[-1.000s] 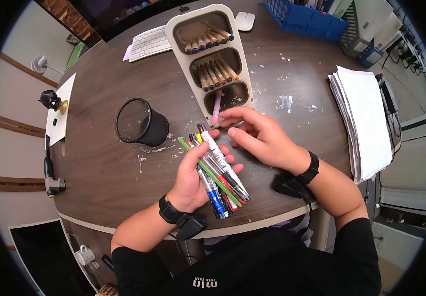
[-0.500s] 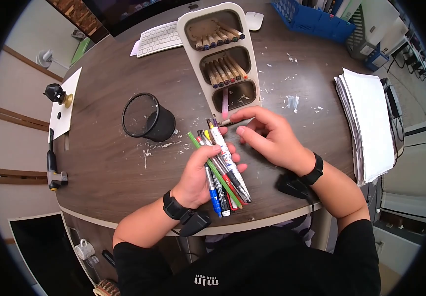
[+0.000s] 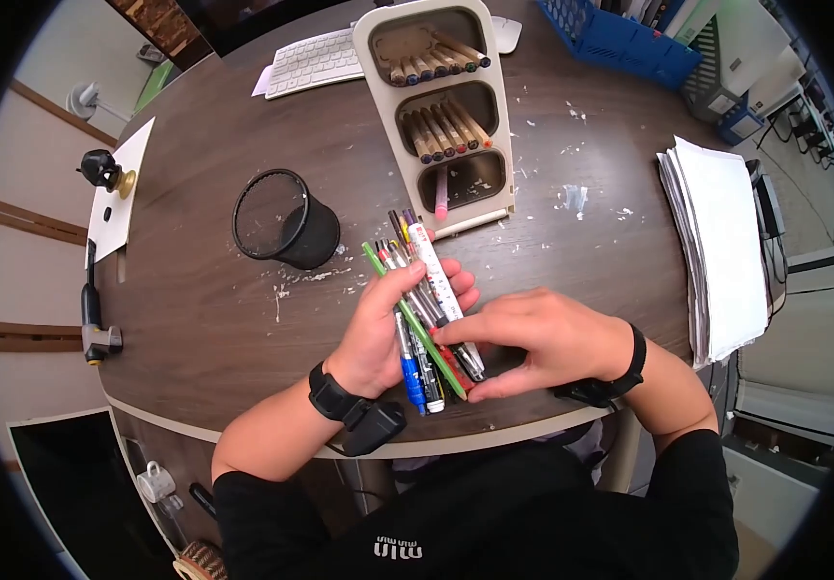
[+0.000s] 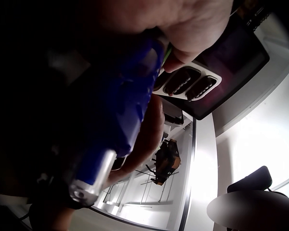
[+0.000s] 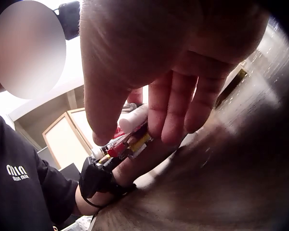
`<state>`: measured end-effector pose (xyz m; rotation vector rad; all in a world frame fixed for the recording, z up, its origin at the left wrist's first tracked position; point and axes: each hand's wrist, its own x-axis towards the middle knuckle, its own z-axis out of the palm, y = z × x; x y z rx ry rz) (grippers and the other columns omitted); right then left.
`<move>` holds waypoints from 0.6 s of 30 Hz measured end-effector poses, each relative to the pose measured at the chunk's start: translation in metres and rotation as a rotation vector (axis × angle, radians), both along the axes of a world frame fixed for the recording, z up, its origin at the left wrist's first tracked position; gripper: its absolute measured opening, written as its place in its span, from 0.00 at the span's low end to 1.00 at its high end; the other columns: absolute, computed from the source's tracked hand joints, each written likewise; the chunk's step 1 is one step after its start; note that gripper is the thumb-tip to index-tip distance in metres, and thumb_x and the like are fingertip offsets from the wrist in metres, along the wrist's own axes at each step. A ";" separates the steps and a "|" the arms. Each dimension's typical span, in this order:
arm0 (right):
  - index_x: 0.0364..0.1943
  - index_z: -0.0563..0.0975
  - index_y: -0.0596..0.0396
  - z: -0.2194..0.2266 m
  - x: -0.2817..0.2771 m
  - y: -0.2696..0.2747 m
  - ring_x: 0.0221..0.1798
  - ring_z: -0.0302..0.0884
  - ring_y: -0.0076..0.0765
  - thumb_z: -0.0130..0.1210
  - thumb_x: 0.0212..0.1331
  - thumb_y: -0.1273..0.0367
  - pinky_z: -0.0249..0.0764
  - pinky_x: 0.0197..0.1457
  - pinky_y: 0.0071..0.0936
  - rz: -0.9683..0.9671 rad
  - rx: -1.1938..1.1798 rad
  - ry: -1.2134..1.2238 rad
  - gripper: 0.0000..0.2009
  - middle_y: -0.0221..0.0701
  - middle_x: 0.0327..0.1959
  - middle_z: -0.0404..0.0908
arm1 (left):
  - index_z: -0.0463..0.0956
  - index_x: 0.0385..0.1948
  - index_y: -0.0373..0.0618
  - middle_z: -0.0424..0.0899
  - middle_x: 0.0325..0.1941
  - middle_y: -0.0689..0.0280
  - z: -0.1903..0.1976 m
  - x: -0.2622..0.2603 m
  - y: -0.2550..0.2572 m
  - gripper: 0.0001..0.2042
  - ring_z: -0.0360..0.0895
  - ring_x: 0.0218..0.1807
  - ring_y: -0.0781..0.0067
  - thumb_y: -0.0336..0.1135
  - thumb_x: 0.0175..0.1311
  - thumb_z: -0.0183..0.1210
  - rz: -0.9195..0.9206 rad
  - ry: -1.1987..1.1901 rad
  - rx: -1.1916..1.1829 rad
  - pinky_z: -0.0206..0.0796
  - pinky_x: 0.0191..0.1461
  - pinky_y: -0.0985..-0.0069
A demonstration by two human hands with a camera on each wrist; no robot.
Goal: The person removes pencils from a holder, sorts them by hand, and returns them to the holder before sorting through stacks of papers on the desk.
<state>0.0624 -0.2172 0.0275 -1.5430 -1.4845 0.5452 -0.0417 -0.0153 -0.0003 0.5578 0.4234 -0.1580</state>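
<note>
My left hand (image 3: 371, 329) grips a loose bundle of pens and markers above the near part of the desk. Among them are a white marker (image 3: 433, 269), a green pencil (image 3: 417, 333) and a blue pen (image 3: 409, 372), which looms large in the left wrist view. My right hand (image 3: 552, 338) is at the bundle's near end, index fingertip on the pens and thumb by the red one (image 3: 462, 375); its fingers look fairly straight in the right wrist view. Beyond stands a white organizer (image 3: 504, 116) with three compartments. A pink marker (image 3: 441, 193) sits in the lowest.
Brown-barrelled markers (image 3: 448, 130) fill the two upper compartments. Left of the organizer, a black mesh pen cup (image 3: 311, 232) leans on the desk. A paper stack (image 3: 721, 261) lies at right, a keyboard (image 3: 316, 63) and blue file basket (image 3: 620, 43) behind. White flakes dot the desk.
My right hand has moved back from the organizer's lower edge to the near end of the pen bundle. The left hand keeps its grip on the pens.
</note>
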 end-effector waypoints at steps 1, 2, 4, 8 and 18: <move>0.62 0.80 0.46 0.001 -0.001 0.000 0.33 0.84 0.38 0.74 0.54 0.64 0.79 0.36 0.35 -0.021 0.042 -0.016 0.28 0.30 0.31 0.83 | 0.63 0.73 0.50 0.82 0.54 0.59 0.001 0.000 0.001 0.24 0.83 0.58 0.60 0.38 0.77 0.51 -0.004 -0.005 -0.022 0.77 0.67 0.52; 0.62 0.80 0.46 0.001 -0.002 0.001 0.33 0.84 0.38 0.74 0.54 0.65 0.79 0.37 0.35 -0.040 0.083 -0.030 0.28 0.30 0.31 0.83 | 0.63 0.73 0.50 0.82 0.54 0.59 0.002 0.001 0.001 0.24 0.83 0.58 0.60 0.38 0.77 0.51 -0.003 -0.007 -0.025 0.77 0.67 0.52; 0.60 0.81 0.47 0.006 0.000 -0.001 0.32 0.84 0.38 0.74 0.53 0.67 0.79 0.36 0.34 -0.067 0.114 -0.078 0.27 0.31 0.31 0.83 | 0.66 0.68 0.45 0.81 0.59 0.52 0.002 0.000 0.001 0.21 0.80 0.64 0.52 0.41 0.79 0.50 0.030 -0.081 -0.001 0.75 0.69 0.52; 0.55 0.85 0.52 0.003 0.004 -0.005 0.28 0.82 0.36 0.73 0.49 0.71 0.76 0.32 0.32 -0.144 0.232 -0.111 0.24 0.32 0.28 0.82 | 0.63 0.71 0.51 0.80 0.60 0.54 -0.005 -0.001 0.004 0.21 0.80 0.64 0.56 0.42 0.80 0.49 -0.021 -0.134 -0.139 0.76 0.68 0.52; 0.43 0.85 0.65 0.014 0.018 -0.021 0.27 0.80 0.33 0.64 0.55 0.80 0.76 0.31 0.30 -0.554 0.548 -0.320 0.11 0.34 0.28 0.84 | 0.67 0.67 0.52 0.83 0.46 0.64 -0.004 0.000 0.007 0.19 0.84 0.48 0.67 0.42 0.79 0.49 0.018 0.003 -0.101 0.80 0.56 0.59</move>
